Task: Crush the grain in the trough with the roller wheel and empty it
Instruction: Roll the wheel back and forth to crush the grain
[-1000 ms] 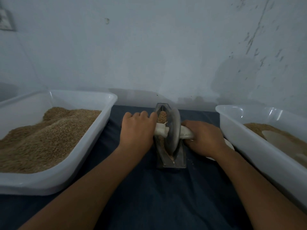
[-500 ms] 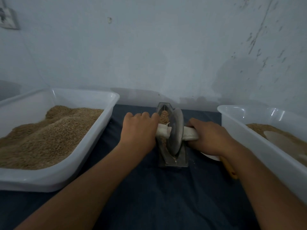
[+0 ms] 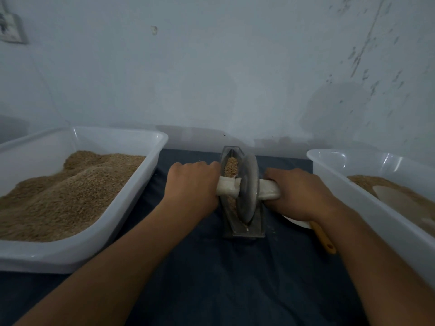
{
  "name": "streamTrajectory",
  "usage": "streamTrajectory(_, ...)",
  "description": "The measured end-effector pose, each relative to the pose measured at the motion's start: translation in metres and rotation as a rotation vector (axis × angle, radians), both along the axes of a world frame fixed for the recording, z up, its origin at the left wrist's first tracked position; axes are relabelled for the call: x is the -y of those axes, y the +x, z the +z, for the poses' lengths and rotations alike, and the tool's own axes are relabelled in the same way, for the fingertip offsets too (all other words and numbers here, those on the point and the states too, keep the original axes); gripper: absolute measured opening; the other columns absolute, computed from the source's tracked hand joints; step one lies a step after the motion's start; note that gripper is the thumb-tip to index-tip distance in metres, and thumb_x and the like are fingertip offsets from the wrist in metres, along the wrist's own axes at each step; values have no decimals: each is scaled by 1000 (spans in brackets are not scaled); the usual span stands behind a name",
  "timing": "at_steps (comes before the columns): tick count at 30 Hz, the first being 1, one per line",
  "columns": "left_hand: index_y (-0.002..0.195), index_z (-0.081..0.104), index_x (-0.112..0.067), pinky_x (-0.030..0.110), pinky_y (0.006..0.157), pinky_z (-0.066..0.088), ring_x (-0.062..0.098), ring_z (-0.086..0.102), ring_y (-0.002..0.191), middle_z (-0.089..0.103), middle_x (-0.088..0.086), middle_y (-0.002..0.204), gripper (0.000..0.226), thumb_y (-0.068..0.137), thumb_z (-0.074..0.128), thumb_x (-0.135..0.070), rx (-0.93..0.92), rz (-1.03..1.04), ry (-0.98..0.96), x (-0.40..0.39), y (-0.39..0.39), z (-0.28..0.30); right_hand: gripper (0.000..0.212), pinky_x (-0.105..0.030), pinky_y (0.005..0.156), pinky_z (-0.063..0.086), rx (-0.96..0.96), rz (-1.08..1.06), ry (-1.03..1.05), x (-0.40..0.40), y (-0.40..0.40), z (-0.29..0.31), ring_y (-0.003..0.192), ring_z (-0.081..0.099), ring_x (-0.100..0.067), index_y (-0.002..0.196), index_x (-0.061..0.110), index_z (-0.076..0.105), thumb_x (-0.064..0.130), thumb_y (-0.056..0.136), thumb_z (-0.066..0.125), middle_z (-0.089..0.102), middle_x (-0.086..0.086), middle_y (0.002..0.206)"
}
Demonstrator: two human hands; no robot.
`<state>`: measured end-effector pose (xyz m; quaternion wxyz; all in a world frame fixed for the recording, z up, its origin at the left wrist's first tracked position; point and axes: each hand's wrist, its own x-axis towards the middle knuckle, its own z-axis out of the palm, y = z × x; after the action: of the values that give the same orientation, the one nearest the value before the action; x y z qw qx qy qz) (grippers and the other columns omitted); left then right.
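Observation:
A narrow metal trough [image 3: 256, 228] lies on the dark cloth in the middle, pointing away from me. Brown grain [image 3: 231, 166] is heaped in its far end. A grey roller wheel [image 3: 247, 189] stands upright in the trough on a cloth-wrapped axle handle [image 3: 227, 188]. My left hand [image 3: 191, 183] grips the left end of the handle. On the other side, my right hand [image 3: 297, 192] grips the right end. The wheel's lower rim sits near the trough's near end.
A white tub [image 3: 113, 222] full of grain stands at the left. Another white tub [image 3: 367, 198] at the right holds grain and a pale scoop [image 3: 395, 198]. A yellow-handled tool [image 3: 323, 238] and a white dish edge [image 3: 297, 222] lie beside my right wrist. A wall rises behind.
The wheel and both hands have shifted slightly away from me along the trough; the view has tilted, so the yellow-handled tool now shows.

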<state>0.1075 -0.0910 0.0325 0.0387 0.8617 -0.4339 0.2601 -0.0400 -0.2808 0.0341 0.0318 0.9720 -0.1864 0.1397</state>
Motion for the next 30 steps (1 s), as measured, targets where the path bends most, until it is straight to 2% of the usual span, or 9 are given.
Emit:
streamTrajectory(3,91,36,-27,33,64,28,15,42,68,49,-7,84,32,82,64,-40,-3,-6,-15,-1,-1,2,26,-27,53,35,-16,3,1,-2,-3,3,71,53,-8,88,43,47,57,73,63,57,16,77)
streamTrajectory(7,89,36,-28,33,65,29,15,41,67,43,-9,79,32,81,65,-40,4,-11,-45,-2,-3,4,26,-30,60,44,-33,1,21,-4,-5,7,75,56,-9,93,40,53,54,75,65,61,15,82)
streamTrajectory(12,87,39,-31,32,64,29,14,43,67,52,-9,80,29,79,66,-39,-14,-23,-76,-4,-5,8,24,-35,66,52,-29,7,27,-8,-7,12,76,57,-9,89,38,53,53,75,66,61,14,80)
streamTrajectory(15,84,42,-32,31,63,29,14,43,65,47,-10,76,25,78,65,-38,-12,-21,-102,-6,-8,10,21,-35,66,52,-32,9,47,-11,-9,16,75,58,-9,81,38,50,51,75,66,60,15,77)
streamTrajectory(19,85,48,-33,30,61,29,15,44,65,55,-9,77,20,76,66,-35,-23,-36,-138,-8,-10,12,25,-37,65,53,-34,17,68,-15,-13,22,72,58,-9,72,41,45,47,74,69,58,15,74)
streamTrajectory(23,85,52,-35,29,59,28,14,43,64,53,-9,74,19,75,67,-36,-16,-43,-139,-11,-11,14,22,-38,66,53,-58,22,84,-18,-14,24,73,59,-8,73,40,47,46,75,68,59,15,74)
streamTrajectory(28,87,47,-33,28,57,25,13,39,60,39,-10,68,20,78,64,-37,-4,-4,-66,-6,-8,9,19,-33,65,51,-82,8,75,-15,-10,19,75,58,-7,83,40,51,46,76,68,59,16,79)
streamTrajectory(30,88,44,-30,29,59,26,13,38,60,39,-10,69,22,79,63,-38,11,-6,-35,-3,-5,6,20,-33,65,50,-86,1,71,-13,-8,15,77,58,-8,84,41,51,49,76,66,60,17,80)
